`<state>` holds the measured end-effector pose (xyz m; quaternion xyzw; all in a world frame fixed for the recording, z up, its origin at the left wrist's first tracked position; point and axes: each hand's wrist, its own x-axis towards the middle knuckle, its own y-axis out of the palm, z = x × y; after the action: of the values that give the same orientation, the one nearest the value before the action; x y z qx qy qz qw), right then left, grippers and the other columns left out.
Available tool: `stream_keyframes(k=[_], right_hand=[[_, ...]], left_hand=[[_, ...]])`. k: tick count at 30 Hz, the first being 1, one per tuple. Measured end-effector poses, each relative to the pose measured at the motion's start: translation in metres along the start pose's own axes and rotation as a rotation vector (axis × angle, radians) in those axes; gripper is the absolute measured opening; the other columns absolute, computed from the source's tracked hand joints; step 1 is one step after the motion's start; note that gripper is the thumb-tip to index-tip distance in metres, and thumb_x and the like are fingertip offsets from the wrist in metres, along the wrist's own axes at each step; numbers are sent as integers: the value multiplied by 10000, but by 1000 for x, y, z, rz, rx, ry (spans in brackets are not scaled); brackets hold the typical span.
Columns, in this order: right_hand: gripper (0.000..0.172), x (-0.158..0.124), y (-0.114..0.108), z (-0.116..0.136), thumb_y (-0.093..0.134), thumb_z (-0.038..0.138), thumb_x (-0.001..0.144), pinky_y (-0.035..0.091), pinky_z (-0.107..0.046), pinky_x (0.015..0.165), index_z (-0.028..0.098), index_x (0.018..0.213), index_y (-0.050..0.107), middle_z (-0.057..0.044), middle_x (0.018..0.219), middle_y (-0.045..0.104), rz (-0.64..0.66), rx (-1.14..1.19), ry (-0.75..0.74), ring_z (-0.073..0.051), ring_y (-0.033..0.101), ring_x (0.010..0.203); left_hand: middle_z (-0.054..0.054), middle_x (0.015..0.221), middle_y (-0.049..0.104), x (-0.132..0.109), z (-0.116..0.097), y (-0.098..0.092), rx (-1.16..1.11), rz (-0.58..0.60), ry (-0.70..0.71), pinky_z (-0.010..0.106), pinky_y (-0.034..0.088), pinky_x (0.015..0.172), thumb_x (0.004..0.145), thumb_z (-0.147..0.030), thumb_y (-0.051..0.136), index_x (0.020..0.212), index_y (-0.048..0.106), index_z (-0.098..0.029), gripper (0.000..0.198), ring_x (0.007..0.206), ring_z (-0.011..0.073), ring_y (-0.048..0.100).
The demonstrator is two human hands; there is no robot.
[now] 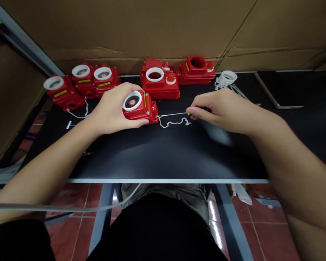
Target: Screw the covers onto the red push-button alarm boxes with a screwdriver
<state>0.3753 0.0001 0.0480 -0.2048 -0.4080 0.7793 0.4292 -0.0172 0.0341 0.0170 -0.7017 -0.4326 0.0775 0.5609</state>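
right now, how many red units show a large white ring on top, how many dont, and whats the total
Red units showing a large white ring: 5 (one in the left hand)
Red units with none showing: 2 (one partly hidden)
Total: 7

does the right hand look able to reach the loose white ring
Likely yes: the white ring lies just beyond the right hand, with nothing visible between, though its fingers hold a thin rod.
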Motion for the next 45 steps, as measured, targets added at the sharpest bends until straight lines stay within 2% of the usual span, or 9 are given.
stream_keyframes(k=[4,9,12,16,21,25,30,34,45], right_hand=[[643,0,1,-9,722,964,1088,519,-539,896,332,978,769,-91,1004,874,-32,-8,-33,-347,753,922],[463,-2,6,-11,917,731,1002,598,-525,931,322,1095,721,-88,1101,892,-23,60,-43,-370,835,1045],[412,-3,5,-2,798,731,1091,592,-531,949,320,1081,784,-94,1078,895,19,12,-32,-356,819,1000],[472,-3,3,4,576,668,1204,561,-529,929,301,1027,814,-119,1077,886,33,-90,-85,-340,792,946],[323,0,5,-8,721,592,1162,559,-474,898,295,1098,832,-99,1110,878,11,-83,-172,-302,770,937],[201,0,7,-12,832,499,1093,555,-446,909,299,1097,808,-79,1127,862,-13,-60,-196,-287,757,961],[380,-2,9,-2,777,627,1138,564,-471,931,278,1242,887,-106,1123,898,-4,-85,-143,-315,792,971],[473,-3,10,0,554,560,1253,535,-474,910,256,1094,881,-130,1100,877,40,-162,-159,-305,781,951],[185,-3,17,-11,733,379,1200,501,-390,845,246,1216,861,-102,1190,858,-55,-253,-292,-236,722,903]], left_hand=[[60,1637,874,0,0,0,0,1,5,587,712,1313,1036,-907,887,1556,757,-360,766,1430,404,871],[52,1614,882,0,-2,1,8,5,7,580,729,1305,1059,-928,856,1547,747,-360,757,1389,368,866],[60,1616,881,1,-4,0,-9,12,2,576,719,1310,1049,-908,871,1537,753,-346,753,1394,369,861],[75,1606,884,4,-8,-1,-61,21,-52,564,678,1345,978,-908,914,1489,772,-326,788,1433,400,851],[71,1582,883,6,-13,-1,-101,36,-117,615,664,1332,893,-905,954,1442,785,-326,816,1408,433,845],[81,1584,881,5,-14,-1,-90,37,-100,596,666,1318,932,-887,936,1453,786,-292,805,1386,406,841],[56,1580,878,5,-13,-2,-61,57,-92,599,669,1304,942,-930,896,1485,778,-296,843,1359,378,827],[52,1588,872,5,-13,-2,-41,60,-91,624,672,1297,936,-972,868,1504,772,-298,886,1342,378,819],[77,1552,901,4,-16,-1,-51,36,-62,559,701,1278,983,-894,895,1472,791,-285,788,1347,378,860]])
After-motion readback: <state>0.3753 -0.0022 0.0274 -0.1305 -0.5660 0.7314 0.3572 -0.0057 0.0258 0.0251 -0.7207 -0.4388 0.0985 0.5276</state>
